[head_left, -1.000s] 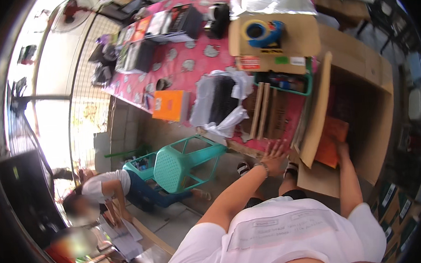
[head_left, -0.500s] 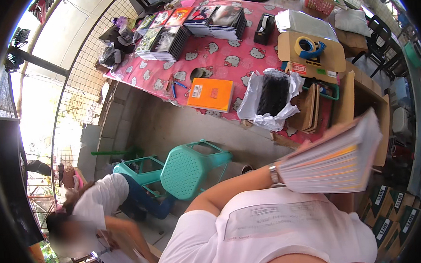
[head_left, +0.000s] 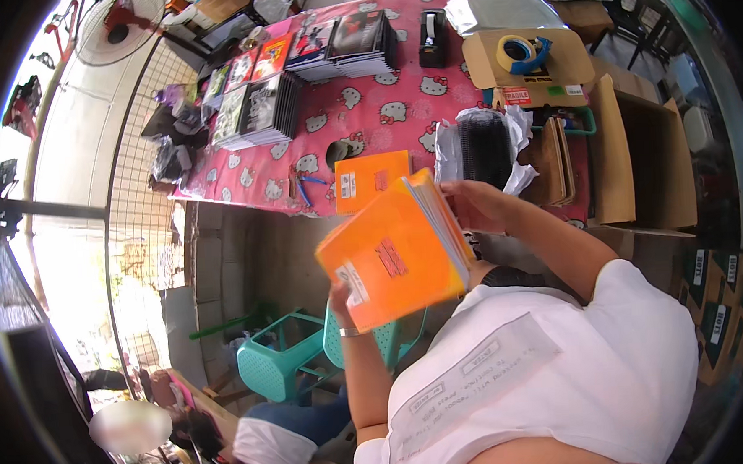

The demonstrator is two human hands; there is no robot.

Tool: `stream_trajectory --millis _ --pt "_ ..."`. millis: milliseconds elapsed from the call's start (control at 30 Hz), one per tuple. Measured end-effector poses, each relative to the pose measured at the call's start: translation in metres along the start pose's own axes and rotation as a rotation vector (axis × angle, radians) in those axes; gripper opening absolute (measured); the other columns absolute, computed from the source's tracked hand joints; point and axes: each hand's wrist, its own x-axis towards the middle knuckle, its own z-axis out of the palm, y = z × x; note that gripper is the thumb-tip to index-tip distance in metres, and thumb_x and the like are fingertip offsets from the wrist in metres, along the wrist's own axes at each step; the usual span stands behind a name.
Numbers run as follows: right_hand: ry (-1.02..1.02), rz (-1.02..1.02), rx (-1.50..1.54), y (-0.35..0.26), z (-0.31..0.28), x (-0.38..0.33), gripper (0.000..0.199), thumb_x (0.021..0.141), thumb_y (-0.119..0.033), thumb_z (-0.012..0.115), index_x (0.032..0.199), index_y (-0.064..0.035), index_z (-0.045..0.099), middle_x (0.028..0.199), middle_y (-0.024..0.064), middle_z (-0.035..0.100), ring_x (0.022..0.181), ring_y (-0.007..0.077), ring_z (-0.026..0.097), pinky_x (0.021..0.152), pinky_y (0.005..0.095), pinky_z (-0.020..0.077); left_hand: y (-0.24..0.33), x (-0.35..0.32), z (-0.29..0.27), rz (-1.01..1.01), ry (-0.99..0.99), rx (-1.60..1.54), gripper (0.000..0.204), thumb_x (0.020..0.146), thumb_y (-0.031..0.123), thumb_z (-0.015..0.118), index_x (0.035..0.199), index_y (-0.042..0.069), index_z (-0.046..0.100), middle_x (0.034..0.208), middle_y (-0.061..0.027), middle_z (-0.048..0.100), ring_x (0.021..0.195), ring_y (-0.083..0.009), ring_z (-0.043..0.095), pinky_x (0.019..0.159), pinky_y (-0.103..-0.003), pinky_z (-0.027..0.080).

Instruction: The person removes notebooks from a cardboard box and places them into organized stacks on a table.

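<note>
A thick stack of orange-covered notebooks (head_left: 393, 252) is held tilted in front of my chest, with pale page edges showing on its right side. My left hand (head_left: 342, 305), below a wristwatch, is closed on its lower left corner, its thumb on the top cover and its other fingers hidden beneath. My right hand (head_left: 475, 201) is at the far right edge of the stack, its fingers partly hidden there. Just beyond the stack, another orange notebook (head_left: 372, 175) lies on the table's front edge. Pliers with blue handles (head_left: 305, 189) are left of it.
The pink patterned tablecloth (head_left: 393, 113) bears piles of dark-edged booklets (head_left: 272, 103), a black tape dispenser (head_left: 432, 40), tape rolls (head_left: 522, 53) and black coils (head_left: 485, 146) in white paper. An open cardboard box (head_left: 653, 163) stands right. Green stools (head_left: 279, 363) and a seated person (head_left: 273, 443) are below left.
The notebook stack has swung left from my right side and turned, so its orange cover now shows. My left arm has moved left with it, and my right hand has come into view.
</note>
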Motion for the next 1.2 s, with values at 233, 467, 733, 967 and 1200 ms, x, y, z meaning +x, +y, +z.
stream_trajectory --millis 233,467,733,967,1200 --pt "0.327 -0.056 -0.299 -0.003 -0.004 0.082 0.058 0.086 -0.036 0.07 0.132 -0.0068 0.049 0.114 0.0057 0.061 0.102 0.0121 0.059 0.086 0.0278 0.0478 0.074 0.125 -0.003 -0.062 -0.009 0.496 0.055 0.085 0.02 0.058 0.136 0.007 0.045 0.121 -0.0127 0.061 0.104 -0.0269 0.065 0.087 -0.041 0.057" --pt "0.786 -0.232 -0.35 0.036 -0.062 0.164 0.084 0.072 -0.02 0.083 0.138 0.0019 0.034 0.128 0.0183 0.055 0.118 0.0293 0.056 0.099 0.0379 0.0471 0.1 0.235 -0.056 -0.408 0.182 1.096 0.053 0.087 0.023 0.056 0.136 0.008 0.046 0.121 -0.0083 0.061 0.099 -0.0224 0.065 0.082 -0.036 0.055" --pt "0.907 -0.128 -0.45 0.033 -0.079 0.167 0.088 0.069 -0.03 0.086 0.135 0.006 0.04 0.132 0.0241 0.053 0.121 0.0323 0.055 0.097 0.0404 0.0473 0.011 0.254 -0.091 0.102 0.278 1.299 0.045 0.088 0.018 0.062 0.126 -0.002 0.049 0.118 -0.0139 0.058 0.105 -0.0227 0.057 0.089 -0.035 0.046" --pt "0.682 -0.693 -1.1 -0.006 -0.064 -0.002 0.047 0.086 -0.033 0.071 0.117 0.0015 0.063 0.12 0.0159 0.063 0.102 0.022 0.062 0.089 0.0346 0.0502 0.019 0.248 -0.105 0.281 0.516 1.831 0.072 0.088 0.049 0.06 0.136 -0.003 0.046 0.134 -0.0251 0.053 0.123 -0.0406 0.05 0.105 -0.05 0.036" --pt "1.371 -1.028 -0.692 -0.108 -0.144 -0.284 0.023 0.092 -0.022 0.065 0.107 -0.005 0.068 0.097 0.0003 0.068 0.089 0.0089 0.061 0.083 0.0253 0.0485 -0.01 0.202 -0.045 0.676 1.014 1.892 0.083 0.083 0.066 0.059 0.146 0.015 0.039 0.141 -0.0151 0.049 0.128 -0.0388 0.047 0.1 -0.076 0.024"
